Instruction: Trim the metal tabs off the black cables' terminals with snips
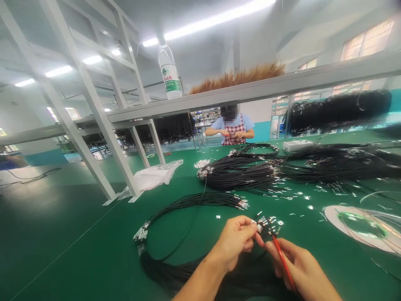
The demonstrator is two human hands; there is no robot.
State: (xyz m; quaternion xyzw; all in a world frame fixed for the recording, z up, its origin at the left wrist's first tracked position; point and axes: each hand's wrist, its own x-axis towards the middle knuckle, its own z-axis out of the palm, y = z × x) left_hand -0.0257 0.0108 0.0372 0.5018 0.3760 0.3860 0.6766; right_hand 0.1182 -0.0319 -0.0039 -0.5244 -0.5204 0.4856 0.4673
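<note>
On the far left the green counter (pixel 62 234) lies under a white slanted frame (pixel 94 113), with a crumpled clear plastic bag (pixel 156 175) at its foot and a water bottle (pixel 169 72) standing on the shelf above. Nearer the middle, a looped bundle of black wires (pixel 175 209) curves across the counter, its metal-tipped ends fanned out at both ends. In front of it the left hand (pixel 233 242) closes thumb and forefinger in a narrow grip on a small cluster of black wire ends with metal terminals (pixel 267 225), held just above the counter. The right hand (pixel 297 267) meets it from below, its grip closed around a thin red tool (pixel 283 263) whose tip touches the cluster. Beyond, a big heap of black wires (pixel 244 173) lies amid scattered metal bits, and a person in a checked apron (pixel 233 129) works at the far side. On the right sits a clear roll of tape (pixel 363 225).
</note>
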